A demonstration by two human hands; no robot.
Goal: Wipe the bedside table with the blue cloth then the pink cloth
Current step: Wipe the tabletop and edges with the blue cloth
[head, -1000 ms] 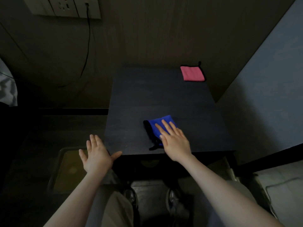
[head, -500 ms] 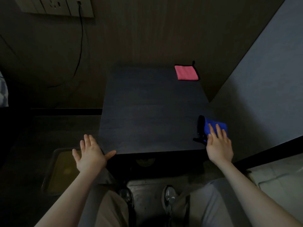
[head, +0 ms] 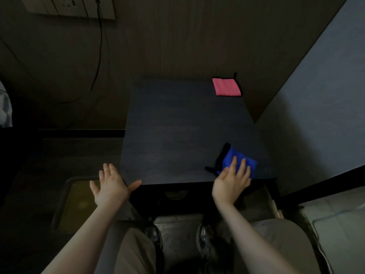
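The dark bedside table (head: 177,135) fills the middle of the view. A folded blue cloth (head: 233,155) with a black edge lies near the table's front right corner. My right hand (head: 233,178) presses on it with straight fingers, covering its near part. At the back right corner lies the folded pink cloth (head: 227,87), flat, with black trim and a small loop. My left hand (head: 110,184) is spread at the table's front left corner, thumb touching the front edge, holding nothing.
A grey wall (head: 316,105) runs close along the table's right side. A wooden panel behind carries a socket strip (head: 69,4) with a black cable (head: 98,56) hanging down. A bin-like container (head: 79,202) stands on the floor at left. My knees and shoes show below.
My right hand swept the blue cloth from the front middle of the table to its right edge, then back a little leftward. My left hand stayed at the front left corner.
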